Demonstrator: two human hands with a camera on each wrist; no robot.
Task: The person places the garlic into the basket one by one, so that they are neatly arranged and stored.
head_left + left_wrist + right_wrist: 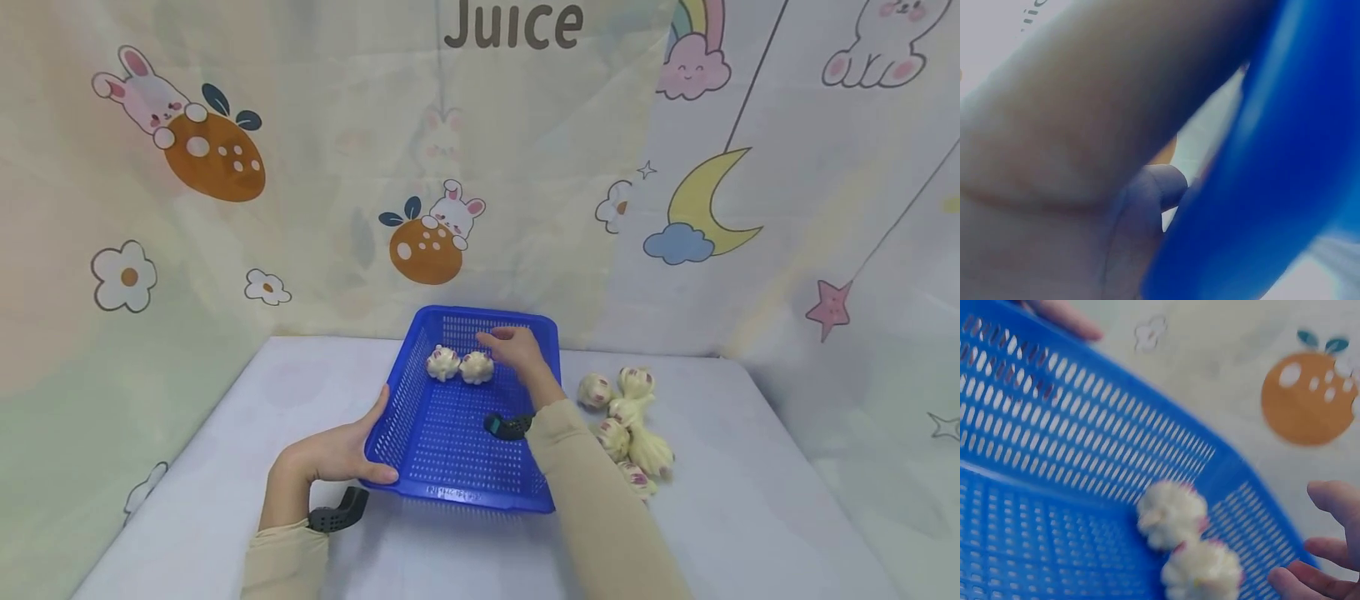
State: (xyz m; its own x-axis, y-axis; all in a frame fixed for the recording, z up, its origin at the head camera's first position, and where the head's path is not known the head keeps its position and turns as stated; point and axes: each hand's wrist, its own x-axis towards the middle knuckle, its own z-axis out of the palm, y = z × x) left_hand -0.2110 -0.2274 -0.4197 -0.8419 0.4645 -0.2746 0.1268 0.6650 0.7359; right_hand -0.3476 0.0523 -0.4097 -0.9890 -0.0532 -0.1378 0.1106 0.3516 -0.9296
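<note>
A blue plastic basket (pixel 465 497) with slotted walls stands on the white table. My left hand (pixel 341 450) grips its rim at the near left corner; in the left wrist view that hand lies against the blue rim (pixel 1241 187), blurred and close. Inside the basket, toward the back left, two garlic bulbs (pixel 476 367) sit side by side. Above the back right part of the basket hovers my right hand (pixel 517 348). Its fingers (pixel 1335 500) are loosely bent and apart in the right wrist view, holding nothing, close to the two bulbs (pixel 1202 572).
On the table (pixel 720 467) right of the basket lies a loose group of several garlic bulbs (pixel 596 390), partly behind my right sleeve (pixel 600 500). A printed cloth (pixel 322 208) hangs behind the table and along its sides.
</note>
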